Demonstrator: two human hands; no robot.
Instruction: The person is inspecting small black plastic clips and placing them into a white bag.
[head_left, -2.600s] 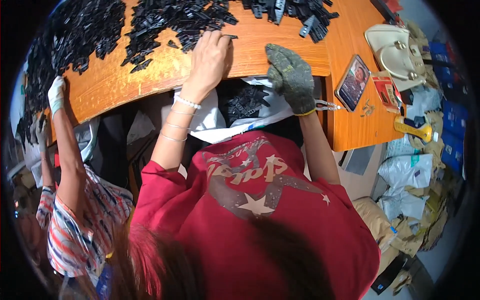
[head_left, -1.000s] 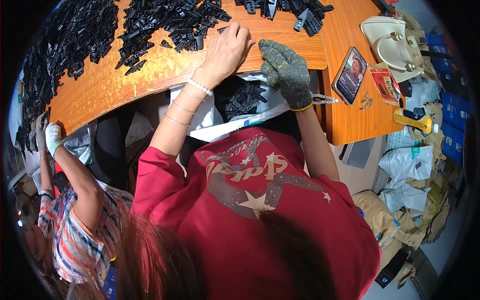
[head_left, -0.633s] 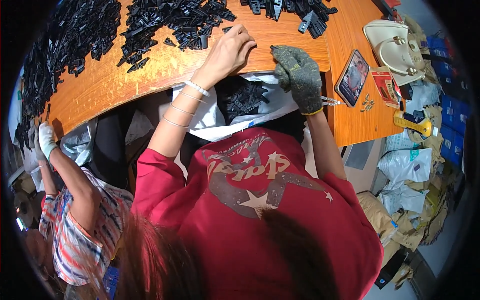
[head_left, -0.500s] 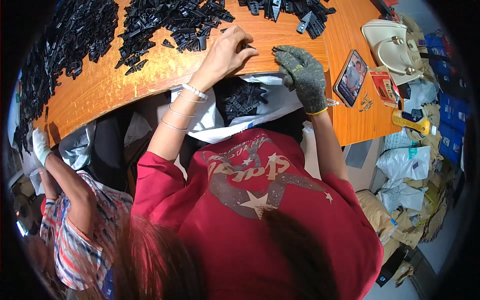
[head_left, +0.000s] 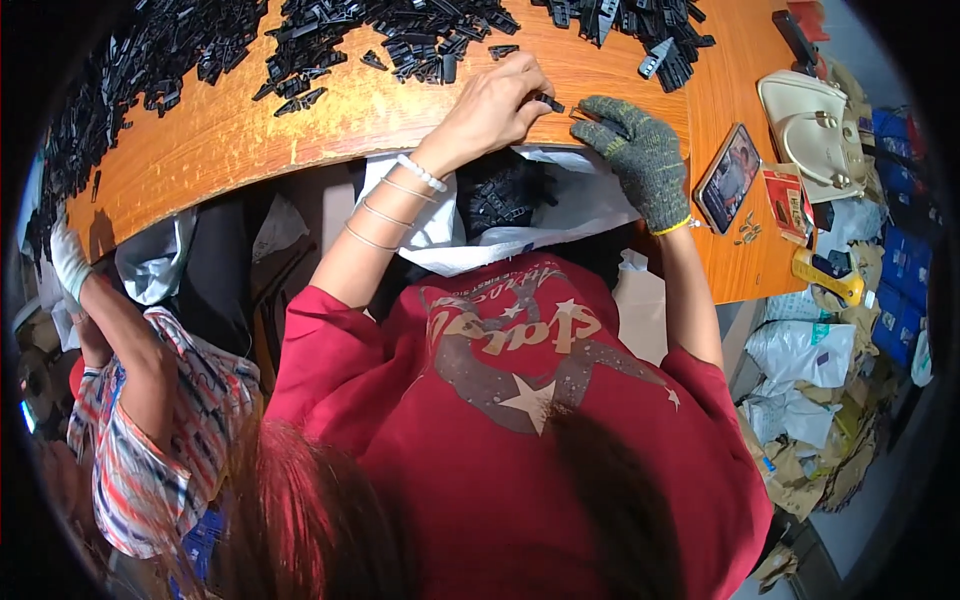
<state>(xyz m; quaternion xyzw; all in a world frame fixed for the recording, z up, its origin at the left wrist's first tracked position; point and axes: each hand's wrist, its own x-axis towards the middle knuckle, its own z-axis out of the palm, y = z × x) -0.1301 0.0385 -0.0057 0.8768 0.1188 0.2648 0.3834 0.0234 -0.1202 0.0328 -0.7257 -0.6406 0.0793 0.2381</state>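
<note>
My bare left hand [head_left: 505,100], with bracelets at the wrist, pinches a small black plastic part [head_left: 550,103] over the table's near edge. Just to its right, my right hand [head_left: 640,150] wears a dark grey knitted glove. Its thumb and forefinger are closed at a tiny thin piece, too small to make out, close to the black part's end. Below my hands an open white sack [head_left: 450,262] hangs at the table edge, with black plastic parts [head_left: 500,200] inside. Another loose black part [head_left: 503,51] lies beyond my left hand.
Heaps of black parts [head_left: 420,40] cover the far side of the wooden table [head_left: 220,140]. To the right are a phone [head_left: 728,180], small brownish pieces [head_left: 748,228], a red packet [head_left: 787,200], a cream handbag [head_left: 812,135] and a yellow-black tool [head_left: 830,277]. A co-worker's gloved hand [head_left: 68,260] is at left.
The view has shifted, so the table contents sit further right. My left fingers now show the black part, held out toward my gloved right hand. The co-worker's gloved hand has moved slightly up.
</note>
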